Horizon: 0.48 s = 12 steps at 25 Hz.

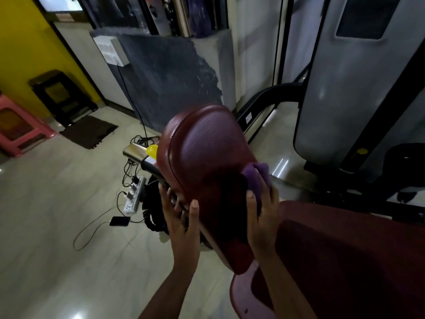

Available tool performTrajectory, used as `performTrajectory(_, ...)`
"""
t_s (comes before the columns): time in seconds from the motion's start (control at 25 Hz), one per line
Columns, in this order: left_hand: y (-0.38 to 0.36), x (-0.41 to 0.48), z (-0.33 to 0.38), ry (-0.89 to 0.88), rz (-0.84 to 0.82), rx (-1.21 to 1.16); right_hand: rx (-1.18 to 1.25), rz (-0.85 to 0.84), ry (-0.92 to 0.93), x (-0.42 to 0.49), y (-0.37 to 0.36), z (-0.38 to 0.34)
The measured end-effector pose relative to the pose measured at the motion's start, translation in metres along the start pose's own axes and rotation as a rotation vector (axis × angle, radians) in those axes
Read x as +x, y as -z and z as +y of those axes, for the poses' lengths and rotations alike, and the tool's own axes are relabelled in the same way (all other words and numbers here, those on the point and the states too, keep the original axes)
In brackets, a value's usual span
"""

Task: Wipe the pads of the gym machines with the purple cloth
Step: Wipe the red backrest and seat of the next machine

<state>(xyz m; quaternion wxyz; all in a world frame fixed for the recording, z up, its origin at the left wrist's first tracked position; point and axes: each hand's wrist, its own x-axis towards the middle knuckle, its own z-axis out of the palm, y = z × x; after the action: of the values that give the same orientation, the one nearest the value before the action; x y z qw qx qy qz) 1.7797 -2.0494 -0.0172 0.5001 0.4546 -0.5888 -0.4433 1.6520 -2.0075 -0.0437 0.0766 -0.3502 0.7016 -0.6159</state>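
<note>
Pinching the purple cloth (pixel 256 178) against the right edge of the maroon back pad (pixel 207 157) with the right hand (pixel 262 212), curled round the bunched fabric. Bracing the pad's left edge with the left hand (pixel 181 215), gripping with thumb on the face and fingers wrapped behind. Covering only a narrow strip with so small a wad: easy to skip the broad upper face altogether. Might swing the pad on its mount if pushed hard from one side, and could nip those left fingers against the chrome bar (pixel 134 151) behind. Could lose the cloth off the edge, down onto the maroon seat pad (pixel 345 261) or the floor (pixel 57 226). Worth minding the power strip (pixel 134 196) and phone (pixel 119 221) lying just below: easy to kick or snag when stepping round.
</note>
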Motion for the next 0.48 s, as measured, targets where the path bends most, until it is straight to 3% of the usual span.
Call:
performTrajectory(0.08, 0.003, 0.017, 0.015, -0.038, 0.055, -0.082, -0.027, -0.087, 0.211, 0.015, -0.018, -0.041)
performTrajectory(0.2, 0.005, 0.047, 0.034, -0.099, 0.102, -0.124, -0.298, -0.139, 0.457, 0.035, -0.056, -0.084)
performTrajectory(0.32, 0.002, 0.072, 0.051, -0.127, 0.04, -0.123, -0.394, -0.09, 0.463, 0.055, -0.077, -0.096)
performTrajectory(0.48, 0.002, 0.104, 0.07, -0.167, -0.122, -0.002, -0.285, -0.095, 0.331, 0.09, -0.079, -0.098)
